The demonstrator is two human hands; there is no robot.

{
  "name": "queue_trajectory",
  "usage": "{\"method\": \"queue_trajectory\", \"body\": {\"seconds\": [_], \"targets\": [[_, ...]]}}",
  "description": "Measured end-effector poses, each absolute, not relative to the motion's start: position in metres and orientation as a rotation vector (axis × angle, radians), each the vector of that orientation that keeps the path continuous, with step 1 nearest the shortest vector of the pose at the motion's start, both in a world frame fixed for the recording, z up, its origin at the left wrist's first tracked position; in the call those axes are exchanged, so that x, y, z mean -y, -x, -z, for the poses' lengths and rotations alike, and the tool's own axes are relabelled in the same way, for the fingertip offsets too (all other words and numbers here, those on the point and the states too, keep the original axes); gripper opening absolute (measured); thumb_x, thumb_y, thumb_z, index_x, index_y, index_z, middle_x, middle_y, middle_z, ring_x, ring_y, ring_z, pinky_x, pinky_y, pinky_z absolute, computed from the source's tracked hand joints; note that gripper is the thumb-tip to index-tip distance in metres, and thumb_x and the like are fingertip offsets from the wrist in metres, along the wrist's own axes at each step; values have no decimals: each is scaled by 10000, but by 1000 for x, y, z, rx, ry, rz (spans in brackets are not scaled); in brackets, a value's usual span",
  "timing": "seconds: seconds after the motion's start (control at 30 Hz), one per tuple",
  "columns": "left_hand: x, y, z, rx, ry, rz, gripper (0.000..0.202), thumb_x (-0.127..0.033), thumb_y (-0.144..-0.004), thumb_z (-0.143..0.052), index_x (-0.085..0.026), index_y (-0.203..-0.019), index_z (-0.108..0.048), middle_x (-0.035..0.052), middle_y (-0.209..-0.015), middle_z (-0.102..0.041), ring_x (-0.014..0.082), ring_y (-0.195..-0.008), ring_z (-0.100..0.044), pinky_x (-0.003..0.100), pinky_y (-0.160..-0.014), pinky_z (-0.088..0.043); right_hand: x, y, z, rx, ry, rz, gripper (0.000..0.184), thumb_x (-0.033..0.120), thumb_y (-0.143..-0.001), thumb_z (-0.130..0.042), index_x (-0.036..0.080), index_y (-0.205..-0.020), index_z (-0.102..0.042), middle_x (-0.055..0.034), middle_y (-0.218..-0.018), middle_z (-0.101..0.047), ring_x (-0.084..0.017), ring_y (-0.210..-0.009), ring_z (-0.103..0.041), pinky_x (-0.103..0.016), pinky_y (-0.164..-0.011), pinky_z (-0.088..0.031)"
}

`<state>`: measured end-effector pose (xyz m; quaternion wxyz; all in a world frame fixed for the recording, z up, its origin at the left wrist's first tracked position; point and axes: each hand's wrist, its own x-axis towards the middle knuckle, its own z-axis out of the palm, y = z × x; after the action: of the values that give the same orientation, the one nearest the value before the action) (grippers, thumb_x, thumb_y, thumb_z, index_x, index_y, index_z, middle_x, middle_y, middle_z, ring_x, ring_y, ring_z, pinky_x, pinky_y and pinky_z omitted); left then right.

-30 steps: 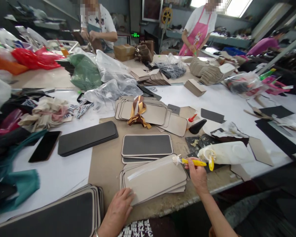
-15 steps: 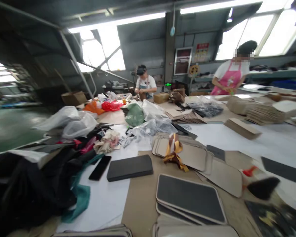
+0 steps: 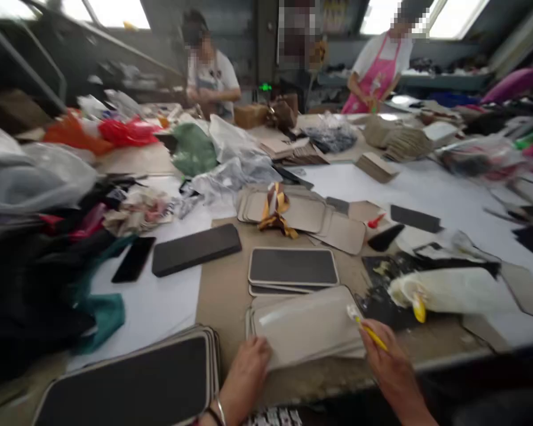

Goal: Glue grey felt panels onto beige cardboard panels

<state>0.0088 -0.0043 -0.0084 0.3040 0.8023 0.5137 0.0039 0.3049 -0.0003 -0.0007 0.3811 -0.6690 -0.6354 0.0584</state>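
Note:
My right hand (image 3: 388, 355) is closed round a small brush (image 3: 373, 333) with a yellow handle. The brush's whitish tip is at the right end of a beige rounded panel (image 3: 306, 331), the top one of a loose stack. A shiny wet-looking streak runs along the panel's upper left. My left hand (image 3: 249, 361) has its fingers bent over the panel's lower left edge, holding it. Just behind lie dark grey panels with beige rims (image 3: 293, 266). A bigger stack of dark panels (image 3: 133, 378) sits to the left of my left hand.
A whitish plastic container (image 3: 462, 290) with a yellow piece at its mouth lies right on a stained dark sheet (image 3: 382, 302). Leftward are a phone (image 3: 134, 259), a dark block of sheets (image 3: 196, 248) and black cloth (image 3: 22, 307). Two people work across the table.
The view has tilted down and turned right. Both my hands have come into view, the right one with the brush, over the beige panel. The co-workers remain at their places.

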Motion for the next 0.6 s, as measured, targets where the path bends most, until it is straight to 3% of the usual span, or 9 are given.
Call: {"method": "queue_trajectory", "body": {"seconds": [0.2, 0.37, 0.6], "targets": [[-8, -9, -5, -1280, -2102, 39, 367, -38, -774, -372, -168, -1041, -586, 73, -1071, -551, 196, -1021, -459, 322, -923, -394, 27, -284, -3, 1715, 1847, -180, 240, 366, -899, -405, 208, -974, -568, -84, -937, -601, -203, -889, -583, -382, -820, -492], [-22, -9, 4, -1293, -2036, 64, 469, 31, -716, -319, -159, -1054, -582, 66, -1045, -567, 171, -993, -480, 289, -925, -391, 38, -247, -6, 1799, 1774, -151, 198, 291, -902, -421, 197, -994, -569, -85, -915, -606, -197, -865, -595, -347, -772, -518], [-44, -7, 10, -1217, -1936, 111, 485, 51, -672, -347, -122, -1056, -587, 95, -980, -597, 177, -939, -524, 280, -885, -414, 56, -185, -12, 1818, 1635, -427, 188, 213, -885, -450, 202, -1041, -554, -83, -926, -599, -187, -874, -590, -327, -768, -519]]}}
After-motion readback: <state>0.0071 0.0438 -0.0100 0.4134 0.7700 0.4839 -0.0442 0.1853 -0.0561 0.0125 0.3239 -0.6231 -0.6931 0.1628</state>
